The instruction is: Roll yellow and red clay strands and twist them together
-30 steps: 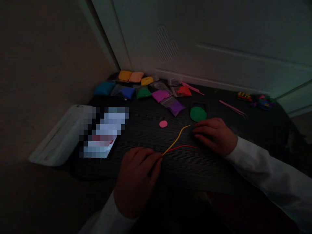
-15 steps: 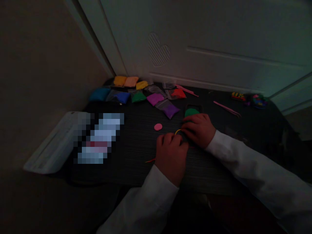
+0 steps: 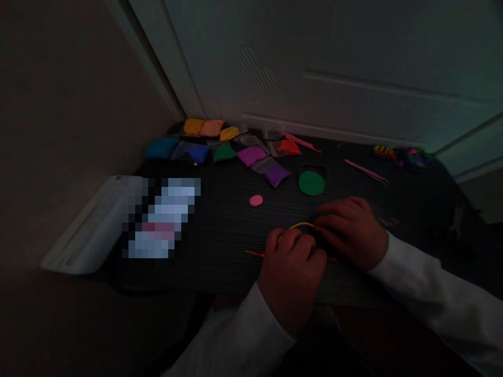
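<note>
My left hand rests on the dark table with its fingers curled over one end of a thin yellow clay strand. The strand arches across to my right hand, whose fingertips are closed on its other end. A thin red-orange strand lies on the table and passes beneath my left hand; its reddish tip shows on the far side. What lies under the palms is hidden. Just beyond the hands are a flat pink clay disc and a green clay disc on a dark square piece.
Bags of coloured clay, among them a purple one and a blue one, line the back left. Pink tools and small colourful figures sit at the back right. A blurred-out bright screen and a white packet lie left.
Both hands have moved right and nearer to me, my right hand farther. The green disc is now uncovered, and more of the yellow strand shows between the hands.
</note>
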`<action>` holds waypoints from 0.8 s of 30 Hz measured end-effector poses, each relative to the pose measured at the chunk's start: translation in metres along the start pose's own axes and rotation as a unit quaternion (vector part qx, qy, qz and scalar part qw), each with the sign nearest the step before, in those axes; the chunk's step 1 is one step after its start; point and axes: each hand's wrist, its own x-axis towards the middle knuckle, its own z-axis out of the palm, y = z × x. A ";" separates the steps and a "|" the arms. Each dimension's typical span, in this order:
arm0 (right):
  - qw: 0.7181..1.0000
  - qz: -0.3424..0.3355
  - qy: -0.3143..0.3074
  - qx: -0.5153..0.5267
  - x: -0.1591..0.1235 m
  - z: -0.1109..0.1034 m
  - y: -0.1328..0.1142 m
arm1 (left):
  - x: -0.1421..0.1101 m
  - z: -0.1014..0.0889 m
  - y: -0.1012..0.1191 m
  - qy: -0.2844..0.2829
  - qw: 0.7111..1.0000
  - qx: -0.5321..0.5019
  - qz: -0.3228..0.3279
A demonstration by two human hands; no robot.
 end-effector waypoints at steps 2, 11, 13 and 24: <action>1.000 0.015 -0.005 -0.002 -0.011 -0.005 -0.001 | -0.003 0.003 0.008 0.011 1.000 -0.008 0.006; 0.999 0.036 0.013 0.001 -0.045 -0.017 0.009 | -0.004 0.026 0.033 0.052 0.998 -0.019 0.000; 0.999 0.040 0.015 -0.001 -0.050 -0.018 0.011 | -0.003 0.030 0.035 0.048 0.999 -0.015 0.005; 0.997 0.073 0.014 0.013 -0.066 -0.012 0.015 | -0.032 -0.012 -0.021 0.004 0.999 -0.010 -0.038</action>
